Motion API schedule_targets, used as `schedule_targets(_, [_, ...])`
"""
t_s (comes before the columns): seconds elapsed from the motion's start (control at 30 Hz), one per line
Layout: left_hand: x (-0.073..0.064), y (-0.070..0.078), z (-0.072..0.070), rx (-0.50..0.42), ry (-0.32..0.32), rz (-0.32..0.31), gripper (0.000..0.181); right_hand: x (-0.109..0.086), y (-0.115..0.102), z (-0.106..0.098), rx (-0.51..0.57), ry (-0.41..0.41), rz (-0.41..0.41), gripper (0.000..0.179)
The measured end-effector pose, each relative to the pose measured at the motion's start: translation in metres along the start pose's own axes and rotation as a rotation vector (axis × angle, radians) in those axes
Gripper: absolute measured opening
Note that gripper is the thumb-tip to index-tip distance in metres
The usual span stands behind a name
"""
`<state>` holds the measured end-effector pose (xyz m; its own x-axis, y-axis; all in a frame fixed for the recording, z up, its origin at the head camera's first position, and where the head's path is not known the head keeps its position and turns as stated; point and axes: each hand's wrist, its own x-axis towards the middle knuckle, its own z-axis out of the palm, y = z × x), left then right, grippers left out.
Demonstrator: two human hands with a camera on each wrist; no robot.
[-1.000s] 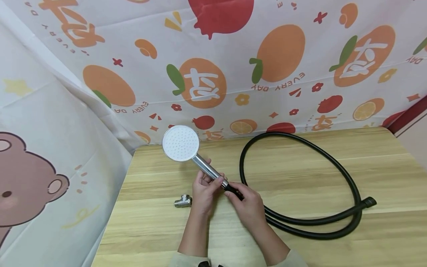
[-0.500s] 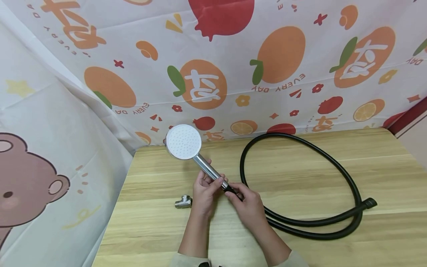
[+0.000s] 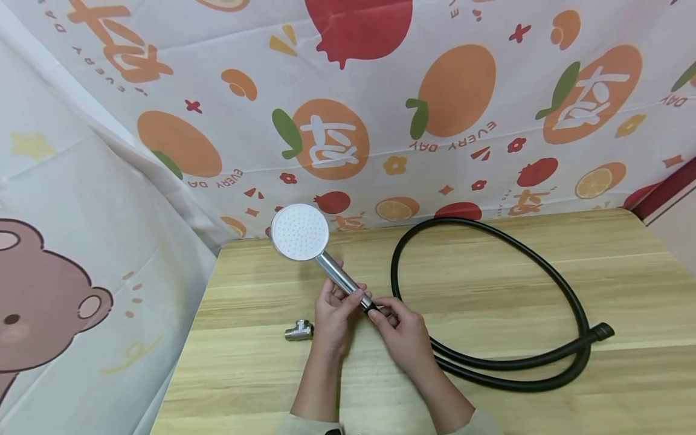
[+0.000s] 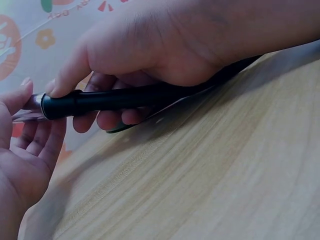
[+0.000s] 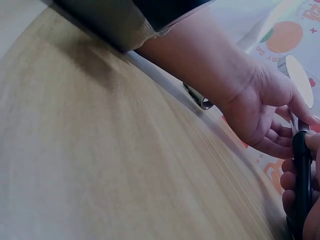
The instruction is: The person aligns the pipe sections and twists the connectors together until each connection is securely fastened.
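Note:
A hand shower (image 3: 300,232) with a round white face and chrome handle is held up over the table, head toward the back left. My left hand (image 3: 331,317) grips its handle near the lower end. My right hand (image 3: 409,338) pinches a black hose (image 4: 115,99) by its collared end, thumb on top and fingers beneath. That end sits in line with the handle's bottom, right against the chrome in the left wrist view. The joint itself is partly hidden by fingers. Beside my left wrist lies a small chrome tee fitting (image 3: 299,330).
The hose's loop lies on the right of the wooden table (image 3: 228,374), its free end (image 3: 602,330) pointing right. A fruit-printed cloth (image 3: 380,121) hangs along the back edge. Another cloth with a bear print (image 3: 49,296) hangs at the left.
The shower's head has shifted slightly right, mostly in the first half second. My right hand's fingers have moved a little around the hose end, while my left hand keeps its grip.

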<state>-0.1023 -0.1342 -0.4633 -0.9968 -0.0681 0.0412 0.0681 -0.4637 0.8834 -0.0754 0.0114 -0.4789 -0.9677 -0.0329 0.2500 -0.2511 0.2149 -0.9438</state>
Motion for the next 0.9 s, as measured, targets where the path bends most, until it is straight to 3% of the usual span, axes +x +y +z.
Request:
schedule_targets(0.37, [0.0011,0.0000,-0.0023,0.024,-0.004,-0.027,0.084,-0.0008,0.0005,0.0016,-0.022,0.024,0.026,0.037])
schedule_targets(0.9, [-0.0004,0.0038,-0.0029,-0.007,-0.002,-0.041,0.080,-0.0015,-0.0018,0.0000,-0.039,0.032,-0.024,0.026])
